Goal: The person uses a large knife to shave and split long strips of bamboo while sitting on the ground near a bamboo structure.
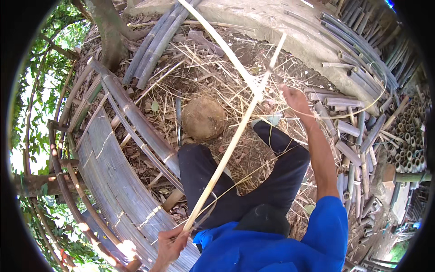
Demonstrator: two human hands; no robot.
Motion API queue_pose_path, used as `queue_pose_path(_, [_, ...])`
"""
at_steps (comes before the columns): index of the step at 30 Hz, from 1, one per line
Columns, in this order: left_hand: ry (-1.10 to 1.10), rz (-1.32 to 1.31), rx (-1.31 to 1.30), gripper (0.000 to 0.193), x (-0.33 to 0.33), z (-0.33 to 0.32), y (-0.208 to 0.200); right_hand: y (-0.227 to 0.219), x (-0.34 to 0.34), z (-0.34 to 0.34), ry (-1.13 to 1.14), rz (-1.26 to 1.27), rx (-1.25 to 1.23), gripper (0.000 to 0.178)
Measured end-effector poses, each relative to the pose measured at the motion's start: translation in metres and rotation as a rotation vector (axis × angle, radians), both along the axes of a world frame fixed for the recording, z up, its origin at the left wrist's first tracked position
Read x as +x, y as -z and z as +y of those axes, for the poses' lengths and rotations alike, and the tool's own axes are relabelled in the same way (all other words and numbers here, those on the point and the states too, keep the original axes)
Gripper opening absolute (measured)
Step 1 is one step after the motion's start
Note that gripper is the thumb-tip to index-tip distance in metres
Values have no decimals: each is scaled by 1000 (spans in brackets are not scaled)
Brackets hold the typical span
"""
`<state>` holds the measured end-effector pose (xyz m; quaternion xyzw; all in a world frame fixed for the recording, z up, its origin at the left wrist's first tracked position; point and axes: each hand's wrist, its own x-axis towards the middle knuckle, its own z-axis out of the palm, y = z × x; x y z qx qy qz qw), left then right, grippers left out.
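Long pale strip, likely bamboo: narrow, straight, cream to light yellow, smooth along its visible face. One dark band, like a node, marks it close to the far tip. It slants up and rightward from the person's left side, across the dark trousers, out over the littered ground.

Left hand: fingers closed around the near end of this strip, low in view, beside the slatted bench.

Second strip: paler, running from the top edge to meet the first at a bright, almost washed-out crossing. Whether the two are joined there, cannot tell.

Right hand: arm outstretched, hand just right of that crossing, fingers partly curled; cannot tell if it grips anything. A thin yellowish strand loops out to the right near it.

Round wooden block on the ground, left of the long pale strip, shavings scattered about.
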<state>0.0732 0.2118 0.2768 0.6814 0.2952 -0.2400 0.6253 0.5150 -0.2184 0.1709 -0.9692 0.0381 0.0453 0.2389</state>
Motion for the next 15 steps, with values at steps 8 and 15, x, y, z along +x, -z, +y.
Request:
queue_pose_path(8, [206,-56,524,26,8,83,-44,2,-14,62,134,367,1177,58])
queue_pose_path(15, [41,-830,1779,26,9,120,-114,1,-39,128,332,430,1642,20])
